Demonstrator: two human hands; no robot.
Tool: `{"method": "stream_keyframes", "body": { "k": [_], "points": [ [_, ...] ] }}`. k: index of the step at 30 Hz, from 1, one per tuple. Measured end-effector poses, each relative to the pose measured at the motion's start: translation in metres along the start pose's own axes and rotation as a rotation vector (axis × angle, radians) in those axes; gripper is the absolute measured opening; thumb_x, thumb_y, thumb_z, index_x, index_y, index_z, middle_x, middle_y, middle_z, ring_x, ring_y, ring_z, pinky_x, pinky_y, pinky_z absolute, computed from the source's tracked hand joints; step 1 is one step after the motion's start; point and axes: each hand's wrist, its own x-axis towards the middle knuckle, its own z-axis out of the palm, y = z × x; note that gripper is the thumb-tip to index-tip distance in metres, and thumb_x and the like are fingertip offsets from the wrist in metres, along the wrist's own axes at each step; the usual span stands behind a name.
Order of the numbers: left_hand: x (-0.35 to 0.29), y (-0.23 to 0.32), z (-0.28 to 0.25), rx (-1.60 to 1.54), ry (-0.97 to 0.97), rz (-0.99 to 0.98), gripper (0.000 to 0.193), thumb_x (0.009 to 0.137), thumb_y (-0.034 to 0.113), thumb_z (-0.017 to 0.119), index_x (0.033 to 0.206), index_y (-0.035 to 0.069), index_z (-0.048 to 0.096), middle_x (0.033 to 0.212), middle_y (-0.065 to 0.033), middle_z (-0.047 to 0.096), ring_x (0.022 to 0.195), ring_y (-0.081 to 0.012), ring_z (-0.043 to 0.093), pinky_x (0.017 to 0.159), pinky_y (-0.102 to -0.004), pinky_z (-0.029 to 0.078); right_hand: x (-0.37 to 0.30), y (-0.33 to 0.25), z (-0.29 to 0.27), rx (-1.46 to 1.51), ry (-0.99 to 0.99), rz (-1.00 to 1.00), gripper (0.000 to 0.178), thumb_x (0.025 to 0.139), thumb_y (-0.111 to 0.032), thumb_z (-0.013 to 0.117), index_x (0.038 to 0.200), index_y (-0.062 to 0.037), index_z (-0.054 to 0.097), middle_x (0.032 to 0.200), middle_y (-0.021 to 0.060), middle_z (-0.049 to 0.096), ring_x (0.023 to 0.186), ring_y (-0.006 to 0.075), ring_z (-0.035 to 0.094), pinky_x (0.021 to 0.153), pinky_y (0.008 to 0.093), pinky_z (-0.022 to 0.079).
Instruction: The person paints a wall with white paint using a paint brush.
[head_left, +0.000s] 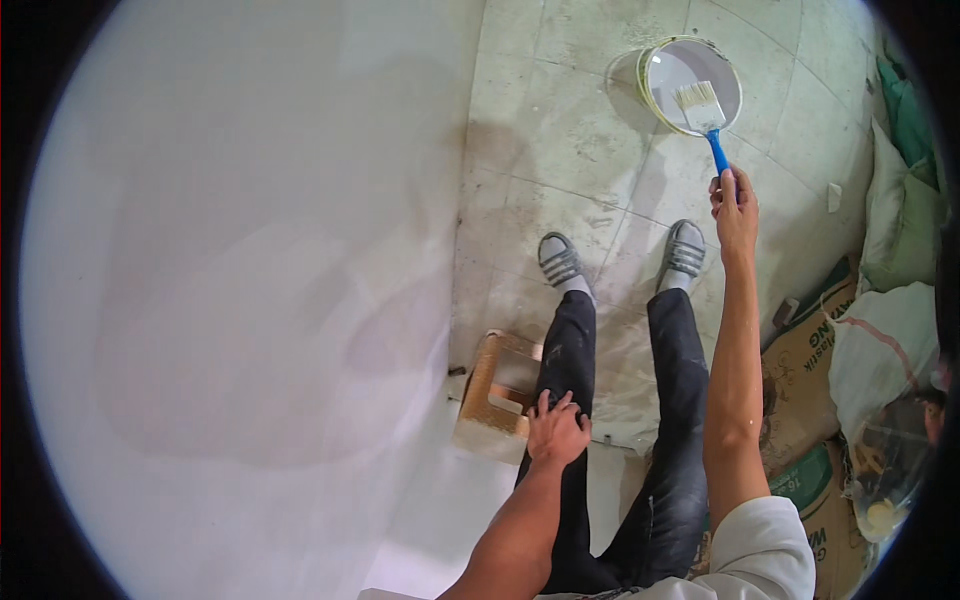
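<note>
My right hand (pixel 738 208) reaches forward with the fingers closed round the blue handle of a flat, wide paintbrush (pixel 703 108). Its pale bristles hang over the opening of a round bucket (pixel 643 88) standing on the floor. Whitish liquid shows inside the bucket, and smears mark the rim. Whether the bristles touch the liquid, I cannot tell. My left hand (pixel 558 432) rests on my left leg, in dark trousers, with its fingers spread and nothing visible in them.
A pale wall (pixel 250 250) fills the left side, with greyer patches on it. Behind my left leg stands a brown stool-like box (pixel 490 400). Brown paper sacks (pixel 800 375) and a white sack (pixel 885 335) lie along the right. The tiled floor (pixel 560 130) is stained.
</note>
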Motion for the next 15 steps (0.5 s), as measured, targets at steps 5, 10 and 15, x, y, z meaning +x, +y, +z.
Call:
{"method": "stream_keyframes", "body": {
  "k": [5,10,15],
  "points": [
    [-0.006,-0.014,-0.004,-0.028,-0.019,0.019,0.032,0.093,0.035,0.060,0.113,0.017,0.077,0.156,0.0007,0.053,0.150,-0.0335,0.035,0.120,-0.0559,0.032,-0.102,-0.022,0.077,0.187,-0.284,0.014,0.028,0.108,-0.025,0.052,0.128,-0.0072,0.062,0.084,0.0014,0.064,0.067,0.0090,0.053,0.061,0.0275,0.044],
    [-0.007,-0.026,0.000,0.017,-0.052,0.013,0.038,0.092,0.038,0.061,0.123,0.019,0.073,0.155,0.0009,0.054,0.151,-0.0342,0.035,0.118,-0.0577,0.034,-0.210,-0.039,0.196,-0.124,-0.581,-0.010,0.023,0.105,-0.021,0.054,0.124,-0.0118,0.062,0.085,0.0214,0.069,0.078,0.0376,0.070,0.067,0.0465,0.053],
    [-0.008,-0.040,0.035,0.137,-0.018,0.185,0.060,0.093,0.050,0.060,0.144,0.017,0.059,0.156,-0.0051,0.051,0.150,-0.0344,0.034,0.118,-0.0552,0.031,-0.245,-0.055,0.277,-0.135,-0.519,-0.183,0.026,0.100,-0.020,0.061,0.123,-0.0106,0.067,0.093,0.0217,0.072,0.085,0.0439,0.068,0.072,0.0502,0.054]
  ]
}}
